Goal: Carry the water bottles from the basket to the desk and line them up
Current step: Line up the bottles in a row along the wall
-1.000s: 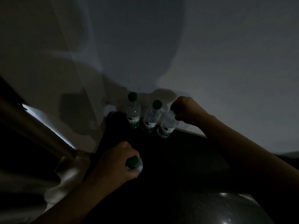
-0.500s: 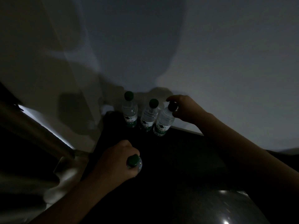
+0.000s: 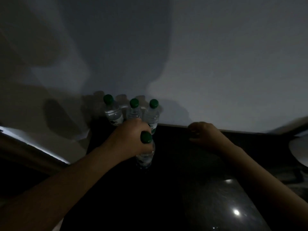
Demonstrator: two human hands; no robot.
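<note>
Three clear water bottles with green caps stand in a row against the wall at the back of the dark desk [image 3: 175,172]: a left bottle [image 3: 112,110], a middle bottle [image 3: 134,110] and a right bottle [image 3: 152,114]. My left hand [image 3: 128,140] grips a fourth bottle [image 3: 146,152] by its neck, upright just in front of the row. My right hand [image 3: 204,135] hovers to the right of the row, fingers loosely curled, holding nothing. No basket is in view.
A pale wall [image 3: 216,64] runs right behind the desk. A curtain-like cloth [image 3: 55,100] hangs at the left. A pale rounded object [image 3: 300,149] shows at the right edge. The room is dim; a light glints on the desk's near right.
My right hand let go of the third bottle and drew back to the right. My left hand carried the fourth bottle forward, close to the row.
</note>
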